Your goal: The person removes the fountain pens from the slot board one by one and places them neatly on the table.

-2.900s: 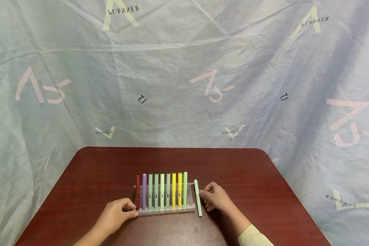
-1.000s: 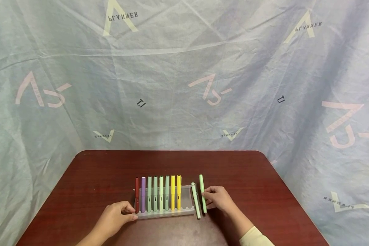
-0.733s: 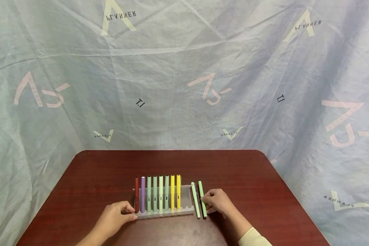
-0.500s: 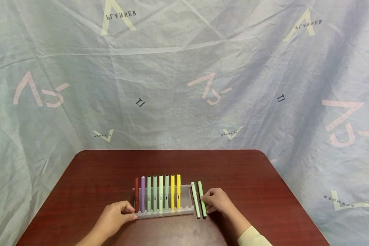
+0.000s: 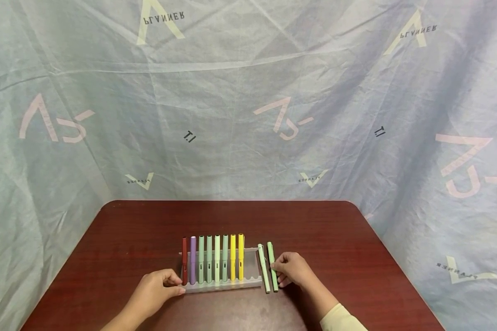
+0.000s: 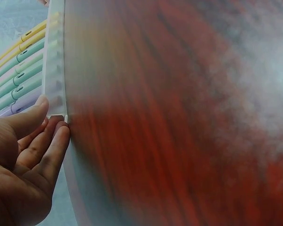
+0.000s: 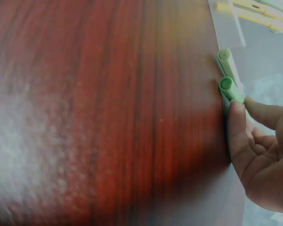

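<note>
A clear pen rack (image 5: 252, 264) stands on the table with several pens upright in a row: dark red (image 5: 184, 259), purple (image 5: 193, 259), several muted or pale green, then two yellow (image 5: 237, 257). Its right-end slots hold no pens. My left hand (image 5: 153, 286) pinches the rack's left end between thumb and fingers, as the left wrist view also shows. Right of the rack a pale green pen (image 5: 263, 269) lies on the table. Beside it lies a brighter green pen (image 7: 231, 89), which my right hand (image 5: 294, 270) pinches between thumb and fingers.
The dark red wood-grain table (image 5: 323, 225) has rounded far corners. Grey printed cloth (image 5: 232, 92) hangs behind it and on both sides. The two loose pens lie close together, just off the rack's right end.
The brighter green pen has left the rack's right part and now lies right of the pale green pen, lowered there by my right hand. My left hand has stayed at the rack's end.
</note>
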Demonstrator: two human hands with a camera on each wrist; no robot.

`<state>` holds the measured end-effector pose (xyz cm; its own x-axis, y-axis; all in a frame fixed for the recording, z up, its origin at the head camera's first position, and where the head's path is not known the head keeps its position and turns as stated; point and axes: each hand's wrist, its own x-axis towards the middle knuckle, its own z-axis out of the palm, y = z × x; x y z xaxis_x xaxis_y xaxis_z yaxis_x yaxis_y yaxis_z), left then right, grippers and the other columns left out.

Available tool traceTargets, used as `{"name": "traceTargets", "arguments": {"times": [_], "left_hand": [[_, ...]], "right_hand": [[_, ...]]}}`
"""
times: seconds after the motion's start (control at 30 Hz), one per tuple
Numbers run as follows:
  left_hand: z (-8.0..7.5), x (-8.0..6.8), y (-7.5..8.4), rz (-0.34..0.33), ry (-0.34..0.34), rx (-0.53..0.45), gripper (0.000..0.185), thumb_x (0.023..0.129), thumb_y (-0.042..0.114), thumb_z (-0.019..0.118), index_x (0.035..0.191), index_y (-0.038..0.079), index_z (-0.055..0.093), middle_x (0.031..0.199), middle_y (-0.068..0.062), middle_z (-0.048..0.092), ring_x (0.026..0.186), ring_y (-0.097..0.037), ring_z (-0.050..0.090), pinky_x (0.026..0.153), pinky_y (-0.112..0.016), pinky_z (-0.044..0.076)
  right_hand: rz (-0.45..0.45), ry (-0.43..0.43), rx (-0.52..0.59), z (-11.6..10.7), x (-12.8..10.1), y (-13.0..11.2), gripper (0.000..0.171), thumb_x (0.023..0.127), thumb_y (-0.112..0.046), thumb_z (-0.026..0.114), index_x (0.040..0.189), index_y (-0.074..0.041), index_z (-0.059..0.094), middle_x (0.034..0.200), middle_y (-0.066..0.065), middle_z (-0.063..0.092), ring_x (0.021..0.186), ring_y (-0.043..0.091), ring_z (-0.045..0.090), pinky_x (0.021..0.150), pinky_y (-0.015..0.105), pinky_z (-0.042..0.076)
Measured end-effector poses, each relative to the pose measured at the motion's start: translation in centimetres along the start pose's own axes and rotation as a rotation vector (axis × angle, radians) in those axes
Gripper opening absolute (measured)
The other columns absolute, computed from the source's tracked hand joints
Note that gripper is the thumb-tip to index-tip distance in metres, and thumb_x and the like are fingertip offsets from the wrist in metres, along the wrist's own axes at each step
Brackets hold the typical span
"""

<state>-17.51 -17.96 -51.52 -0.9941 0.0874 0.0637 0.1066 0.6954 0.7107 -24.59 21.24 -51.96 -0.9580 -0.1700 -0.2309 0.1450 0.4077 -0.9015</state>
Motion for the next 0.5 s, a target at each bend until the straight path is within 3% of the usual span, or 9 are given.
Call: {"name": "traceTargets", "arguments": {"times": [0.27, 0.4, 0.5], "left_hand": [[-0.1, 0.0, 0.0, 0.022, -0.008, -0.01, 0.018, 0.074, 0.03, 0.084, 0.079, 0.025, 0.067, 0.077, 0.018, 0.068, 0.073, 0.001, 0.062, 0.067, -0.022, 0.049], [0.0, 0.1, 0.0, 0.028, -0.005, -0.007, 0.017, 0.074, 0.029, 0.084, 0.078, 0.025, 0.068, 0.076, 0.017, 0.068, 0.072, 0.001, 0.061, 0.066, -0.022, 0.049], [0.0, 0.1, -0.1, 0.018, -0.002, -0.005, 0.018, 0.074, 0.029, 0.084, 0.078, 0.025, 0.068, 0.076, 0.018, 0.068, 0.072, 0.001, 0.061, 0.066, -0.022, 0.049]], "right_hand": [[-0.013, 0.041, -0.048, 0.0, -0.2, -0.2, 0.029, 0.092, -0.025, 0.069, 0.097, 0.001, 0.057, 0.074, 0.015, 0.062, 0.056, 0.02, 0.062, 0.051, 0.038, 0.056], [-0.092, 0.116, -0.125, 0.2, -0.5, -1.4, 0.029, 0.093, -0.031, 0.068, 0.095, -0.004, 0.059, 0.074, 0.013, 0.062, 0.056, 0.02, 0.061, 0.05, 0.035, 0.055], [-0.173, 0.108, -0.105, 0.9, -0.9, -2.8, 0.028, 0.093, -0.031, 0.068, 0.095, -0.004, 0.062, 0.077, 0.016, 0.063, 0.06, 0.02, 0.06, 0.054, 0.036, 0.055]]}}
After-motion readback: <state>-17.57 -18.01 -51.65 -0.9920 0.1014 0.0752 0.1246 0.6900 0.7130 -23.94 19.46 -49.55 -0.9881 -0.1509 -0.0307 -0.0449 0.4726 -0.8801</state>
